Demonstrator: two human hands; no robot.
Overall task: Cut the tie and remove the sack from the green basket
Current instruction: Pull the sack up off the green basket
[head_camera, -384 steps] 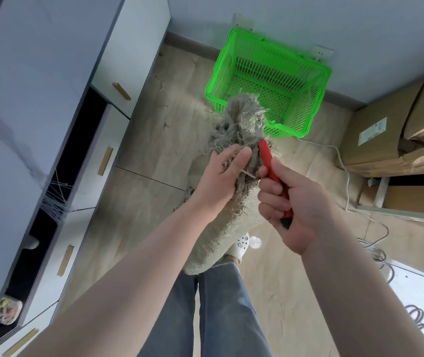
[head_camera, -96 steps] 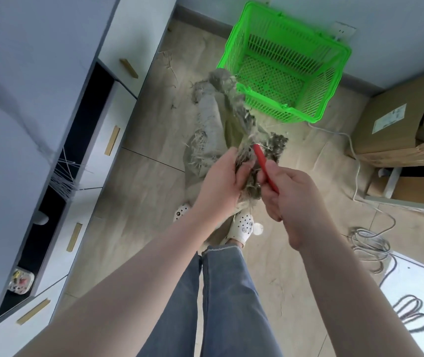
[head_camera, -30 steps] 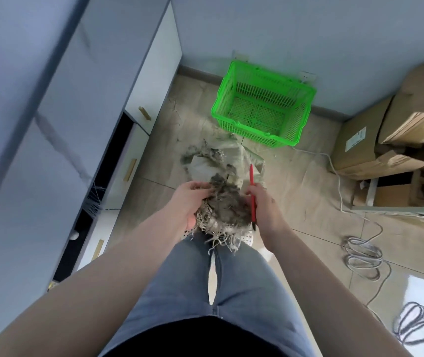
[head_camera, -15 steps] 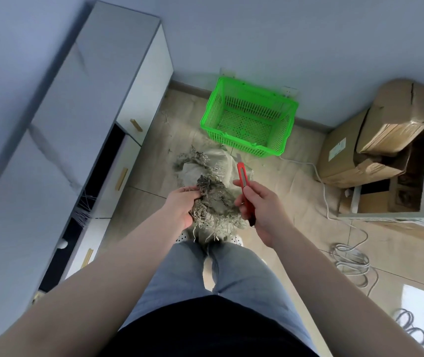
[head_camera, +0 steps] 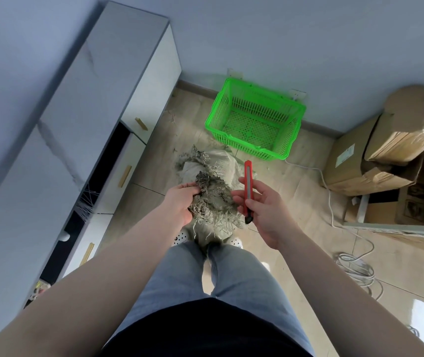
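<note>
**Sack out of basket, knife drawn back from the frayed mouth**

Right hand (head_camera: 266,210): fingers curled round a red box cutter (head_camera: 248,189), held upright with its tip toward the basket. Half a second ago the knife sat close against the frayed fabric; it now stands just beside it, apart, with the palm turned more open to the camera. No blade can be made out past the red casing.

Left hand (head_camera: 180,202): fingers closed on the ragged mouth of the sack (head_camera: 214,199), bunching the loose grey strands. The grip is the same as in the 2 earlier views.

Sack: hangs from the left hand down in front of the legs, its pale body lying on the floor between the feet and the basket. 1 white shoe (head_camera: 180,237) shows beneath it.

Green basket (head_camera: 293,130): stands on the floor by the wall, well apart from the sack, nothing visible inside.

Reading: the knife pulling clear suggests the cutting is over. With the sack outside the basket, the task looks close to complete.

Not resolved:
- The tie itself cannot be picked out among the threads, so whether it is fully severed cannot be told.
- The sack's lower part is hidden behind the frayed bunch and the knees.
- Left fingertips are buried in the fibres.
</note>
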